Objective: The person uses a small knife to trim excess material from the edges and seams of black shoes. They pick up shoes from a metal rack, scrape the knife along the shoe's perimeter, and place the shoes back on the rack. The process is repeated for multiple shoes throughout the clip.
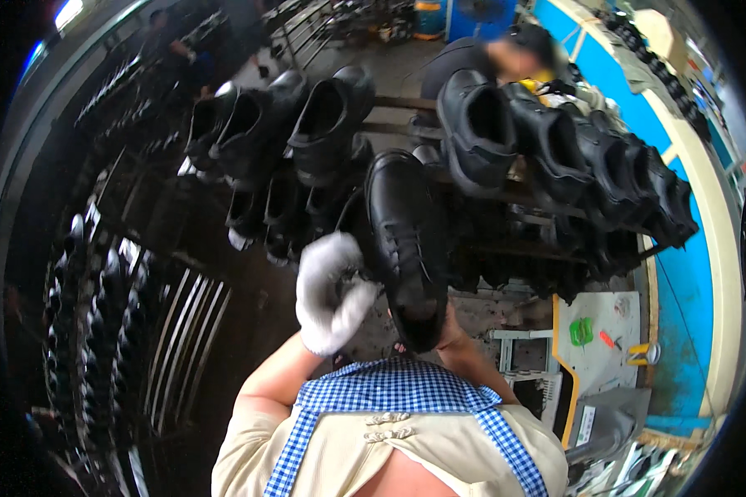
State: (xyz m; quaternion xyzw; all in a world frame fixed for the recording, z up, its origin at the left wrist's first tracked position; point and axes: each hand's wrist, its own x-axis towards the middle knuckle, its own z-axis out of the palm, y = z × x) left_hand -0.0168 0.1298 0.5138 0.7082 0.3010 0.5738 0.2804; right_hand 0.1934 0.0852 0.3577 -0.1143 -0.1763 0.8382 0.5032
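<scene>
A black lace-up shoe (406, 248) is held up in front of my chest, toe pointing away and heel toward me. My right hand (452, 330), bare, grips it at the heel end; most of its fingers are hidden behind the shoe. My left hand (327, 294) wears a white glove and is closed in a curl at the shoe's left side, close to the laces. Something dark shows between its thumb and fingers, but I cannot make out what it is. Just beyond stands a rack with black shoes (330, 124) along its upper bars.
More black shoes (479, 132) fill the rack's right side, with further rows below. A person (464, 66) is behind the rack. At lower right, a pale worktable (597, 364) bears a green object (582, 331). Shoe-laden racks (99, 331) stand at left.
</scene>
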